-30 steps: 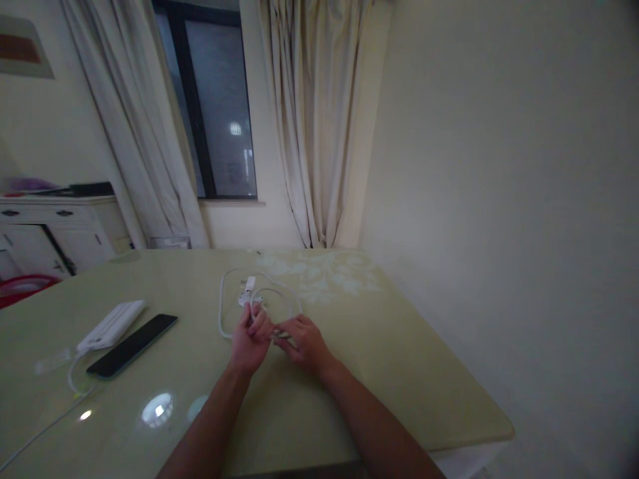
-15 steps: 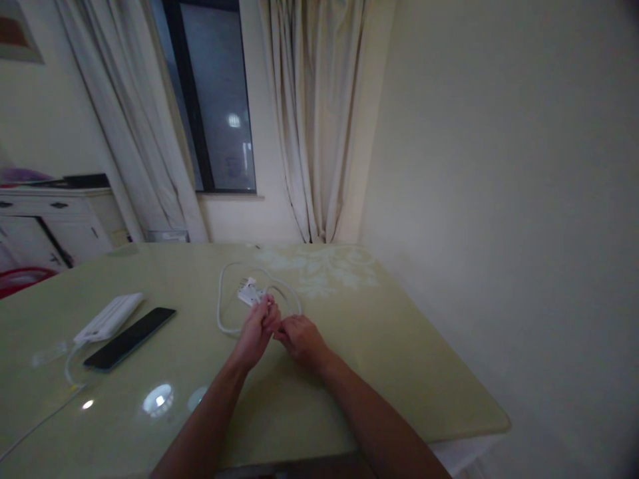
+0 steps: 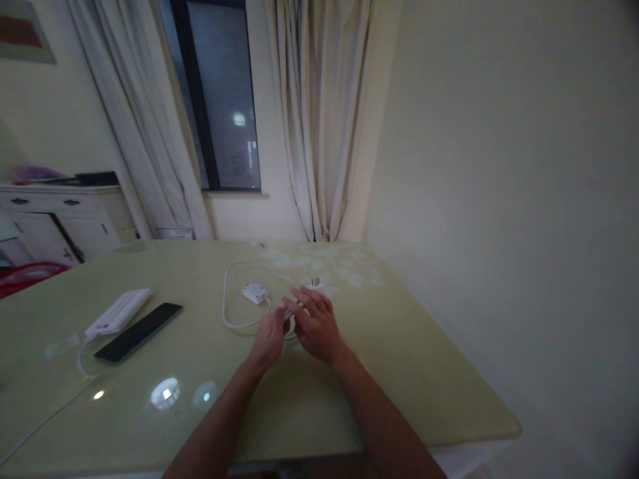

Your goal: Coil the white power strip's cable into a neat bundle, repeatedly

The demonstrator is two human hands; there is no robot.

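Observation:
A white power cord [image 3: 225, 296] lies in a wide loop on the table, and part of it is bunched between my hands. My left hand [image 3: 269, 338] is closed around that bunched cord. My right hand [image 3: 318, 326] bends over it from the right, its fingers curled on the cord close to my left fingertips. Beyond my left hand, the small white socket block [image 3: 255, 293] rests on the table with the cord running from it. A white plug [image 3: 315, 285] with its prongs upward shows just past my right fingers. The fingers hide part of the cord.
A black phone [image 3: 138, 332] lies on the glossy table [image 3: 399, 379] at left, beside a white power bank [image 3: 118, 311] with a thin white cable [image 3: 47, 420]. A clear piece of plastic [image 3: 62, 346] lies near them. A wall [image 3: 499, 199] borders the table's right side.
My right hand has moved up and over the cord, and the plug now sits beyond it on the right. The socket block now lies apart from my left hand. The view has shifted slightly.

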